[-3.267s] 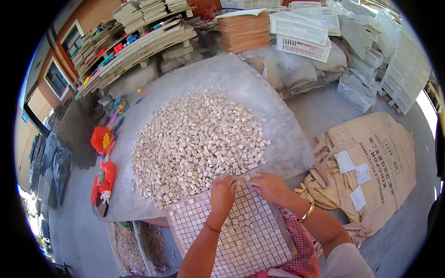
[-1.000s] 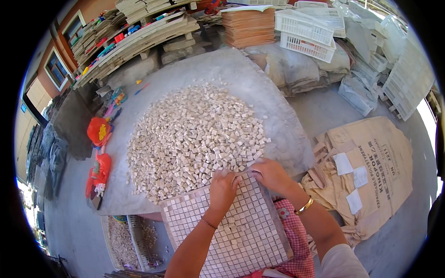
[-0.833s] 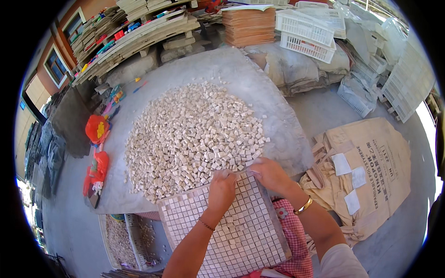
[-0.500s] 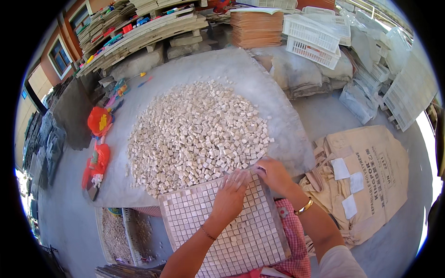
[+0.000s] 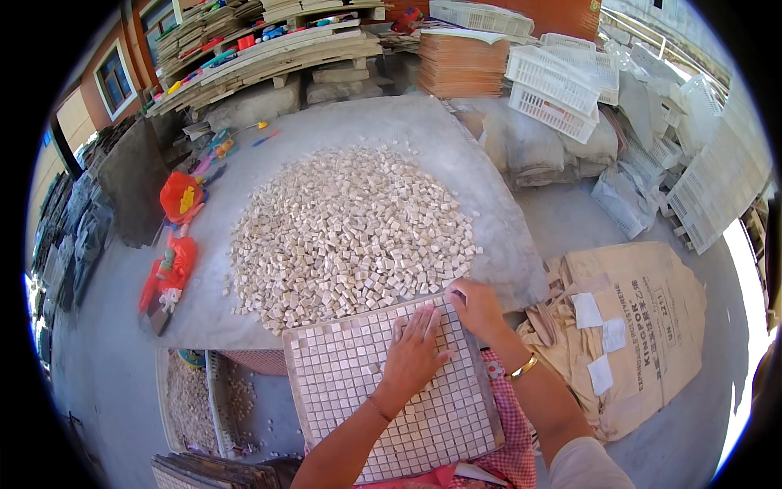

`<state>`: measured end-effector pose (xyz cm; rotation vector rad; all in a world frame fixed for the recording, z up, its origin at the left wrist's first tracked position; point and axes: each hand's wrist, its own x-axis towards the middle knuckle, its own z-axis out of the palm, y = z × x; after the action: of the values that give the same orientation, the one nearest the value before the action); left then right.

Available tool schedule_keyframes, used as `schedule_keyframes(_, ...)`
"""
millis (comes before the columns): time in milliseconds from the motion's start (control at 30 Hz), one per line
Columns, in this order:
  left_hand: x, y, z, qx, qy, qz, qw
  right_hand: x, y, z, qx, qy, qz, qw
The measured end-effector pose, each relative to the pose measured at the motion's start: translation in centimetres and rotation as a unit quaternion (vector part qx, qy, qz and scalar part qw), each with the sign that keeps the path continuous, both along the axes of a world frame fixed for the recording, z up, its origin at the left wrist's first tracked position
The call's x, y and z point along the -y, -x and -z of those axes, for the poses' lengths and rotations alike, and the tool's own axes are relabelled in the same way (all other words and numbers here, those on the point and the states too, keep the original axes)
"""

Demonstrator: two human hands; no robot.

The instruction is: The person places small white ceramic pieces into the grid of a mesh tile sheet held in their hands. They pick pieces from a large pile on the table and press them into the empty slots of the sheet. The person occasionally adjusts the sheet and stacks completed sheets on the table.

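Note:
A square grid tray (image 5: 326, 383) filled with rows of small pale stone tiles lies tilted at the table's near edge, over my lap. My left hand (image 5: 414, 350) lies flat on the tiles in its upper middle, fingers stretched and thumb apart. A few loose tiles sit on top of the rows near that hand. At the tray's far right corner is my right hand (image 5: 479, 308), its fingers curled inward; what they pinch is hidden. Just beyond the tray spreads a large heap of loose stone tiles (image 5: 350, 228) on the grey tabletop (image 5: 481, 179).
Red plastic bags (image 5: 181, 196) lie along the table's left edge. Below left stands a white crate (image 5: 213, 399) with tile pieces. A tan sack (image 5: 643, 326) lies at right. White baskets (image 5: 554, 90) and stacked brown sheets (image 5: 462, 63) stand at the back.
My left hand has slid slightly right and down over the tiles, its fingers spreading more. The right hand stays at the tray's far right corner. The whole view has shifted a little.

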<state>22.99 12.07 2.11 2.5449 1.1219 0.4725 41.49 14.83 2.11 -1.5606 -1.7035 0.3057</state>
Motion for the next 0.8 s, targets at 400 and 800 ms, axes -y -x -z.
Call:
schedule_keyframes(400,10.3,18.5,-2.7,0.139,0.055,-0.254,0.956,1.9,1.9,-0.9,-0.011,-0.013,-0.015,1.000)
schedule_keyframes(800,14.2,21.8,-1.2,0.238,0.040,-0.350,0.905,1.2,-0.4,-4.2,-0.017,0.117,-0.035,0.992)
